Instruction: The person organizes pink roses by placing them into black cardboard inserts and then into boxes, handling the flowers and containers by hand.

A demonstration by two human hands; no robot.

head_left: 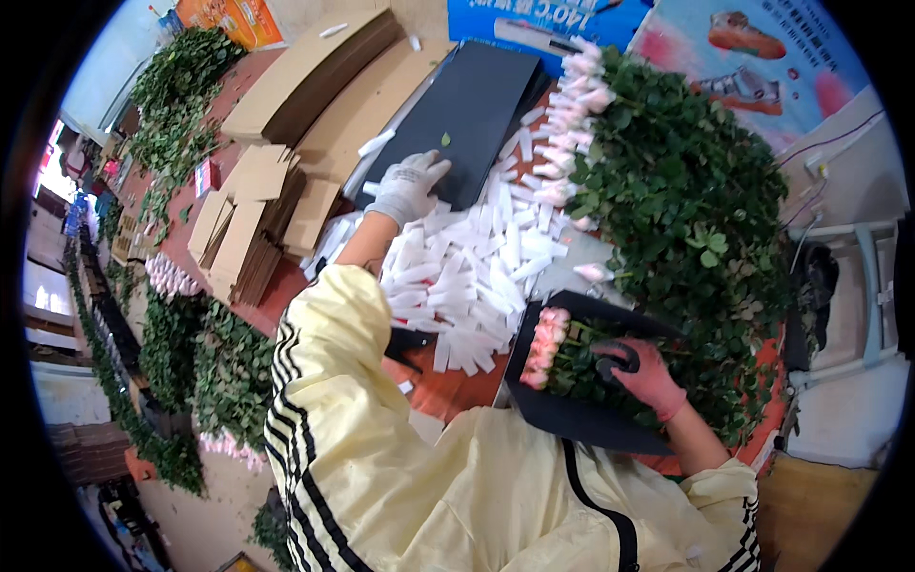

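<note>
Head view: our left hand rests on black sheets, fingers apart, nothing visibly clamped; best we draw one sheet flat, uncreased. Our right hand curls over rose bunch, lying in black wrapper beneath it; cannot tell whether fingers close on stems. Steady by stems, sparing pink blooms left of that hand. Keep white sleeves, between hands, out of wrapper.

I see a person's pale yellow jacket with black stripes along its sleeves and a bendy black strip down the front. The left hand wears a whitish-grey glove with small marks. The right hand wears a pink glove with black on its fingers.
</note>
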